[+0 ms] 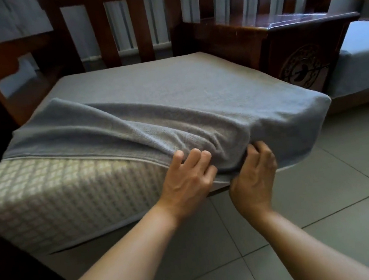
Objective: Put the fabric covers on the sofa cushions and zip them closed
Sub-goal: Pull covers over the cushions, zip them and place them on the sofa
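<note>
A thick cushion (51,198) lies across the seat of a dark wooden sofa (142,26), its near end sticking out past the seat edge over the tiled floor (330,190). A grey cover (172,98) is drawn over the far and right part of the cushion; the near left corner is bare, showing a pale checked lining. The cover's hemmed edge runs in a slant from the left side down to the near edge, where both hands meet. To the right, a carved wooden side table (290,52) stands close beside the cushion's right edge, leaving little room there; the floor in front is open.

The left hand (189,182) reaches in from below, palm down, its fingers (193,157) curled into a bunched fold of the cover at the hem. The right hand (253,177) sits just beside it, fingers tucked into the same fold and gripping the cloth at the cushion's near edge. Both forearms stretch forward, bare.
</note>
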`<state>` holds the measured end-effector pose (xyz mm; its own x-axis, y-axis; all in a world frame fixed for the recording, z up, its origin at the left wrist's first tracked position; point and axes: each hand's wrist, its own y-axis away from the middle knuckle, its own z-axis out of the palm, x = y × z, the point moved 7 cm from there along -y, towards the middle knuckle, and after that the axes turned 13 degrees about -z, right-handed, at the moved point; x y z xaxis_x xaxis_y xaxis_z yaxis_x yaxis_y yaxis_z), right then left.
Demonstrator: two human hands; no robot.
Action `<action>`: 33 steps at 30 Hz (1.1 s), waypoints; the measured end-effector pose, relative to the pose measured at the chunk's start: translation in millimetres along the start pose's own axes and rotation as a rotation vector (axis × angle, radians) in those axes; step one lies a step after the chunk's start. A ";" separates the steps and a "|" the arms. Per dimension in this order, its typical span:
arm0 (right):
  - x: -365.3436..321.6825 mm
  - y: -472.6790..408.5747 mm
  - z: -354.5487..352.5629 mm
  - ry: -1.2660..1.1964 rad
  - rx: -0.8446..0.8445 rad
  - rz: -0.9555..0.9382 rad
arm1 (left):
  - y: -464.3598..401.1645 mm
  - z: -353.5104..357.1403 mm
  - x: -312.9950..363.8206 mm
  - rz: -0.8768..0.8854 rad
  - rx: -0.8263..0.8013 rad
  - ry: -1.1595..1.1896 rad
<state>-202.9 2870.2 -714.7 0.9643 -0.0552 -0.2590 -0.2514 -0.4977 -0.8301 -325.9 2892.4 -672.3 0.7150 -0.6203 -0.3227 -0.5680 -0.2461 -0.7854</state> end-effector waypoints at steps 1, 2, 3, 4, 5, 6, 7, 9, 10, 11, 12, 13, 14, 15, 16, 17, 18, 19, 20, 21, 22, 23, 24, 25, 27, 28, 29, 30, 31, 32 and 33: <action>-8.3 3.8 0.2 -0.022 -0.038 -0.088 | 4.2 -0.3 -4.7 -0.027 0.026 -0.006; -15.7 8.9 1.9 -0.033 -0.087 -0.174 | 10.9 1.3 -8.4 -0.048 0.040 -0.017; -22.7 14.2 4.1 -0.028 -0.135 -0.259 | 19.3 4.1 -11.3 -0.060 0.041 -0.032; -28.1 19.6 8.6 -0.007 -0.178 -0.343 | 29.7 8.1 -13.8 -0.066 0.035 -0.046; -30.9 25.1 14.7 0.027 -0.207 -0.417 | 40.7 12.8 -16.3 -0.069 0.026 -0.054; -31.8 29.9 20.2 0.075 -0.215 -0.477 | 50.4 17.2 -19.1 -0.070 0.019 -0.064; -31.1 34.2 27.4 0.119 -0.211 -0.520 | 59.4 22.1 -22.3 -0.070 0.015 -0.087; -26.2 36.5 37.5 0.172 -0.168 -0.544 | 70.0 31.3 -26.0 -0.058 0.014 -0.145; -23.9 36.5 42.0 0.182 -0.129 -0.548 | 72.8 35.8 -27.0 -0.056 0.019 -0.166; -22.6 36.0 45.8 0.184 -0.082 -0.547 | 74.0 39.7 -27.0 -0.056 0.027 -0.183; -21.7 35.8 49.4 0.181 -0.034 -0.539 | 74.4 43.4 -25.9 -0.058 0.040 -0.200; -21.2 35.1 53.3 0.174 0.004 -0.527 | 74.7 46.8 -24.7 -0.062 0.052 -0.214; -21.5 33.3 57.6 0.166 0.029 -0.511 | 74.8 49.7 -24.5 -0.068 0.062 -0.223; -21.7 30.8 59.9 0.164 0.053 -0.498 | 74.0 51.5 -24.6 -0.076 0.073 -0.226; -22.5 27.7 62.0 0.163 0.086 -0.494 | 72.4 53.1 -26.2 -0.083 0.087 -0.225; -22.8 24.2 62.2 0.163 0.120 -0.496 | 69.5 53.3 -28.3 -0.089 0.096 -0.213; -23.0 20.5 61.5 0.161 0.149 -0.500 | 65.7 52.9 -31.1 -0.094 0.102 -0.197; -23.4 16.1 60.0 0.156 0.166 -0.500 | 61.7 52.2 -34.2 -0.096 0.100 -0.187; -23.9 11.8 57.7 0.151 0.176 -0.500 | 58.0 51.2 -36.7 -0.097 0.098 -0.179; -24.6 8.0 55.0 0.149 0.181 -0.502 | 55.0 49.4 -38.8 -0.102 0.096 -0.171; -25.2 4.0 52.4 0.145 0.187 -0.504 | 51.4 47.5 -40.6 -0.106 0.102 -0.161; -26.1 0.5 50.4 0.143 0.192 -0.506 | 48.3 45.5 -42.2 -0.112 0.104 -0.156; -27.8 -2.9 48.4 0.143 0.197 -0.509 | 45.3 43.8 -43.6 -0.116 0.100 -0.150; -29.5 -7.0 46.5 0.143 0.199 -0.511 | 41.4 42.4 -45.5 -0.122 0.089 -0.143; -32.8 -18.0 42.9 0.141 0.195 -0.515 | 31.1 37.1 -50.9 -0.128 0.079 -0.130; -34.9 -25.6 40.2 0.143 0.185 -0.516 | 23.4 32.8 -53.7 -0.135 0.075 -0.121; -37.4 -33.3 37.0 0.148 0.173 -0.517 | 15.8 28.5 -56.6 -0.137 0.067 -0.119; -39.6 -41.6 33.3 0.150 0.162 -0.514 | 8.0 24.1 -60.0 -0.138 0.061 -0.116; -42.1 -51.9 29.1 0.151 0.144 -0.511 | -1.5 18.9 -64.2 -0.139 0.051 -0.114; -45.0 -64.5 24.2 0.149 0.125 -0.510 | -13.2 13.7 -69.4 -0.139 0.043 -0.107; -49.3 -78.9 18.6 0.149 0.110 -0.514 | -26.7 7.3 -75.6 -0.137 0.036 -0.114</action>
<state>-232.2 2928.3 -645.6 0.9646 0.0452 0.2599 0.2560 -0.3995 -0.8803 -361.9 2951.3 -630.8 0.8274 -0.4940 -0.2671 -0.4484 -0.2950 -0.8437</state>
